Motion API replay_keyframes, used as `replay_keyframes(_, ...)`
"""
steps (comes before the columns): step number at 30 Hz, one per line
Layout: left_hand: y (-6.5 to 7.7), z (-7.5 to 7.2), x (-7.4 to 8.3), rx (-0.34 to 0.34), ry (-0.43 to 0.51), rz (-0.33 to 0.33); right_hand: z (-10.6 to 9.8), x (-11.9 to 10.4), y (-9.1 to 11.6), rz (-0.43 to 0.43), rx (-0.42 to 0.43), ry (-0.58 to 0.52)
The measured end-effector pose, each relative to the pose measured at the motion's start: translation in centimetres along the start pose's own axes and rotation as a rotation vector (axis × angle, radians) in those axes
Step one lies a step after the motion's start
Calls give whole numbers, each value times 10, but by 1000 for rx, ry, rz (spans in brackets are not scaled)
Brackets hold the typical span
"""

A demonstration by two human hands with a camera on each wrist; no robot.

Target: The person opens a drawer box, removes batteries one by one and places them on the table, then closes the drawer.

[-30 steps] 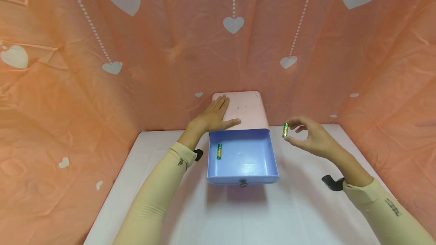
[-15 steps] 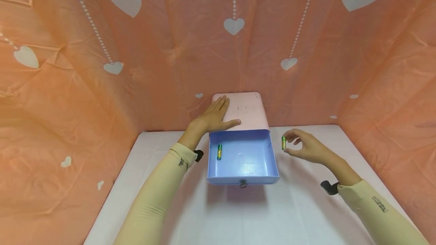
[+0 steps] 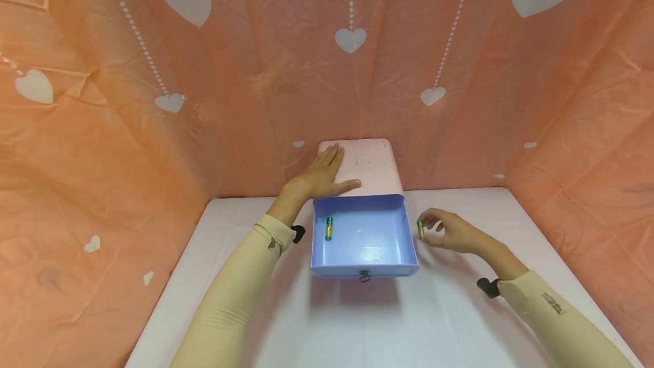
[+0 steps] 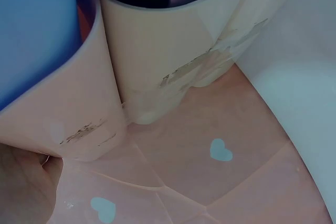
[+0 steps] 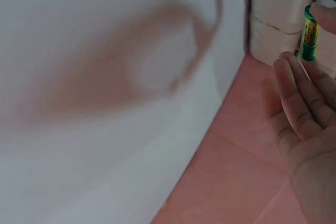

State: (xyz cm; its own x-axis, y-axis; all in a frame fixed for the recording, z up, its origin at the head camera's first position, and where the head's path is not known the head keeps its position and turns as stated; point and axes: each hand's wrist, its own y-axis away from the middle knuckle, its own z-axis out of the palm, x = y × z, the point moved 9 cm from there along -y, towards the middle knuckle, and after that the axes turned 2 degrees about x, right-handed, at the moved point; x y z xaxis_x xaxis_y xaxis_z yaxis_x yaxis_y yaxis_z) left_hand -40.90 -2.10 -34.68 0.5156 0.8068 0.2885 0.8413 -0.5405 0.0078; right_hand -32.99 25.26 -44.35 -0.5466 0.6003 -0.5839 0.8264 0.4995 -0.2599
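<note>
My left hand (image 3: pixel 318 179) rests flat, fingers straight, on the pink top of a drawer box (image 3: pixel 372 164). A blue drawer (image 3: pixel 375 243) sticks out of its front, with a small metal ring pull (image 3: pixel 364 277). Inside the drawer, on its left side, lies a green and gold battery (image 3: pixel 329 228). Just right of the drawer, my right hand (image 3: pixel 453 234) pinches a second such battery (image 3: pixel 420 229) by its ends between thumb and finger. That held battery (image 5: pixel 310 32) also shows in the right wrist view, its other fingers extended below.
The box stands on a white tabletop (image 3: pixel 368 334), close against an orange cloth backdrop (image 3: pixel 276 101) with white hearts. Cloth also hangs on both sides. Brown scuffs mark the box's pale wall (image 4: pixel 173 56) in the left wrist view.
My right hand has come down and left with the battery, closer to the drawer's right wall. The left hand, the drawer and the battery inside it have stayed put.
</note>
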Motion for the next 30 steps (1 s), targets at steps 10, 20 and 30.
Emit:
replay_keyframes(10,0,0,0,-1,-17,-2,13,21,3,67,-68,-11)
replay_keyframes(20,-3,4,-3,-15,-29,-12,16,37,7,128,-89,48)
replay_keyframes(30,-1,1,-2,3,-5,-9,23,50,10,185,-126,54)
